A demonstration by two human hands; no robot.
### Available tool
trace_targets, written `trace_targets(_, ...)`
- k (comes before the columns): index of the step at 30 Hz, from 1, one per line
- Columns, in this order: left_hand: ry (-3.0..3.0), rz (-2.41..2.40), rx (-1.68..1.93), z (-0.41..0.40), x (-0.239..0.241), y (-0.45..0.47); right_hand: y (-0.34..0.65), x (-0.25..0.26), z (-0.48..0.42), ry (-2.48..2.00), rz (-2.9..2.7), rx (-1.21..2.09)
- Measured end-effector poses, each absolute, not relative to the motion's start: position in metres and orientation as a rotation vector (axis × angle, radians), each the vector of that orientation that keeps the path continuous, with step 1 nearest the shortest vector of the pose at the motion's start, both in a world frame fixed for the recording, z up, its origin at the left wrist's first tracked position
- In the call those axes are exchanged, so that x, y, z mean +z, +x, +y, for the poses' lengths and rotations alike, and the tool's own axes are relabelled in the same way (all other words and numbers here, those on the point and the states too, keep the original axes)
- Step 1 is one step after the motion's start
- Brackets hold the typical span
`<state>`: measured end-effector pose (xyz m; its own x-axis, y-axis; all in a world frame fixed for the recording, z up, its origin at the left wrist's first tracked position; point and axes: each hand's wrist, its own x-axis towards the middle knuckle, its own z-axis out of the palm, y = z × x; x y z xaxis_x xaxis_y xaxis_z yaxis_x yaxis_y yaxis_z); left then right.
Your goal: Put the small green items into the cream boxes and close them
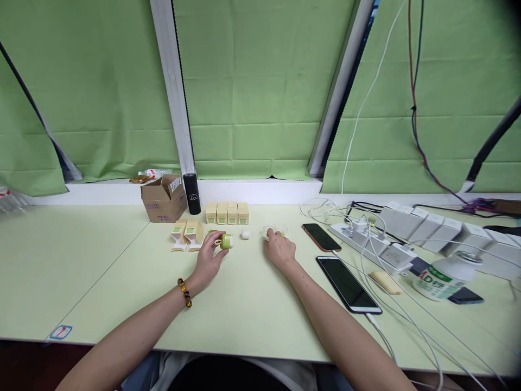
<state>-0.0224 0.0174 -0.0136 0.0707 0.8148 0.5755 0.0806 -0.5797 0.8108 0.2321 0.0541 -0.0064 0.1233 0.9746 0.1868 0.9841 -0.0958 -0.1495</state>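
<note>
Well, looks like a mid-handling step, left hand [207, 266] pinching a small green-and-white gadget [226, 241] just beside a white piece [245, 234], right hand [280, 250] bunched at some clear bits [281, 230], can't tell if gripping, so next calls for light fingertips.

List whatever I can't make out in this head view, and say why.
Head view, pale item at the right hand: small, partly covered by fingers.
Head view, green-and-white item: its held side is hidden by the left hand.
Head view, cardboard box: contents hidden by its walls and flaps.
Head view, clear plastic item: cut off by the left edge.
</note>
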Motion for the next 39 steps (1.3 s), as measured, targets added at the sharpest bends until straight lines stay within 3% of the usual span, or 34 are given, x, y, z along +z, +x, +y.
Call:
trace_targets(7,1.717,0.889,1.564,0.020,-0.015,-0.023,0.230,-0.007,0.050,-2.080,-1.924,-0.082)
trace_targets(13,1.693,0.886,1.569,0.020,-0.015,-0.023,0.234,-0.008,0.054,-1.889,-1.742,0.087)
trace_targets(15,1.659,0.869,1.586,0.021,-0.015,-0.022,0.235,-0.006,0.056,-1.649,-1.571,0.278)
trace_targets(20,1.593,0.818,1.615,0.024,-0.016,-0.022,0.230,0.001,0.055,-0.719,-1.138,1.146)
trace_targets(23,1.573,0.804,1.626,0.025,-0.016,-0.022,0.224,0.005,0.050,-0.526,-1.077,1.394)
trace_targets(30,1.568,0.808,1.618,0.024,-0.016,-0.023,0.216,0.014,0.035,-1.040,-1.467,1.086)
trace_targets(39,1.527,0.787,1.621,0.022,-0.014,-0.023,0.200,0.006,0.033,-0.800,-1.314,0.934)
